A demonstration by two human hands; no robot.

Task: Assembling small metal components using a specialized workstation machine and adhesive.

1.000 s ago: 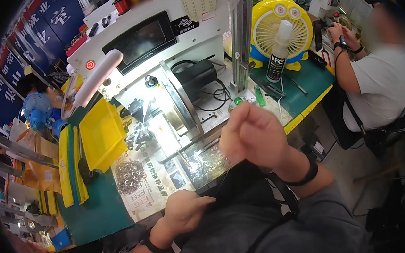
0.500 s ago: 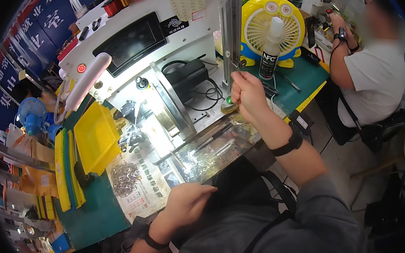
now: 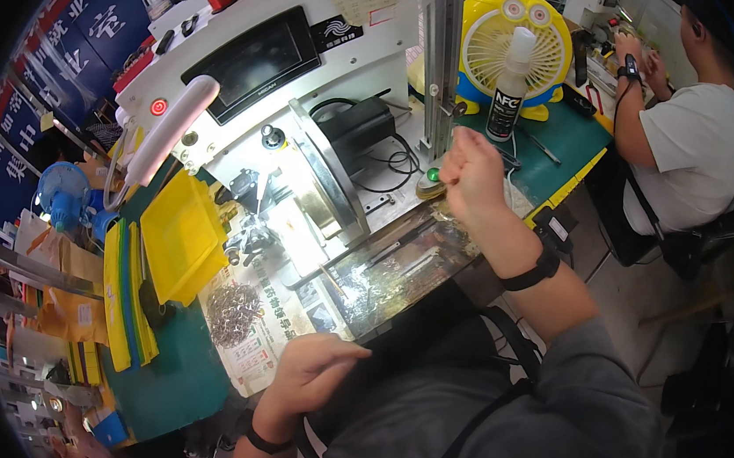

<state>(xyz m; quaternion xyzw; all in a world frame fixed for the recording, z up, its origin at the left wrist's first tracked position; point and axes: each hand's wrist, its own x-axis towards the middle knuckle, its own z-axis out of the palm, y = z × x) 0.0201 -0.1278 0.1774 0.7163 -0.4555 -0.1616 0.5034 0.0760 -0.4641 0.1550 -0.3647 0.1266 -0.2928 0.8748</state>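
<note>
My right hand (image 3: 476,179) is raised, closed in a pinch, just right of a metal upright post (image 3: 441,77) on a white bench machine (image 3: 254,28). Lower and to the left, my left hand (image 3: 311,372) is also closed, thumb against the fingers, near the front edge of the bench. Whatever either hand pinches is too thin or hidden to make out. Left of my left hand, a pile of small metal rings or links (image 3: 233,315) lies on a printed paper sheet (image 3: 255,368). Between my hands is a worn, stained work plate (image 3: 398,272) with thin tools on it.
A yellow tray (image 3: 182,238) stands left of the lit machine parts, below a pink lamp (image 3: 174,126). Behind my right hand are a white-capped bottle (image 3: 506,101) and a yellow fan (image 3: 515,45). Another person (image 3: 695,128) sits working at the far right.
The view has shifted, so the bench appears farther right. My right hand has moved slightly right, away from the post; my left hand has drawn back leftward. Both remain closed.
</note>
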